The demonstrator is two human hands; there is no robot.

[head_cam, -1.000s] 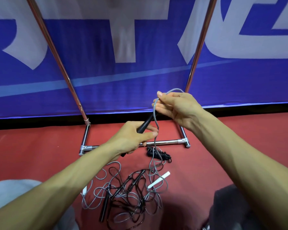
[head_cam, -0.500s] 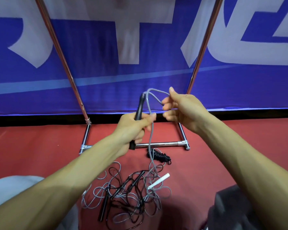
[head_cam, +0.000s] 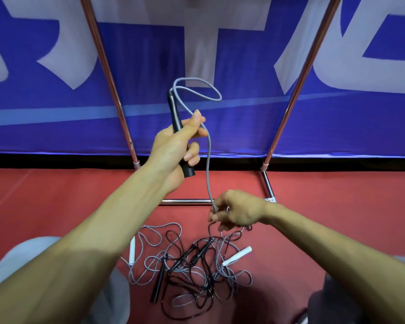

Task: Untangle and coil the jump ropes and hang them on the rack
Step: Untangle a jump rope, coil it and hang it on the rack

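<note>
My left hand [head_cam: 177, 146] grips a black jump-rope handle [head_cam: 175, 111] held upright, thumb pressing one loop of its grey rope [head_cam: 208, 160] against it. The rope loops above the handle, then drops to my right hand [head_cam: 236, 211], which pinches it low near the floor. Below lies a tangled pile of grey and black ropes [head_cam: 192, 274] with two white handles [head_cam: 237, 256] and black handles [head_cam: 158, 284]. The metal rack [head_cam: 108, 73] stands behind, its two slanted poles rising from a floor bar.
A blue banner with white lettering [head_cam: 220, 127] hangs behind the rack. The floor is red [head_cam: 337, 206]. My knees in grey fabric [head_cam: 7, 272] sit at the bottom left and right, flanking the pile.
My left hand raised the black handle higher. My right hand left the loop near the handle and slid down the grey rope to just above the pile.
</note>
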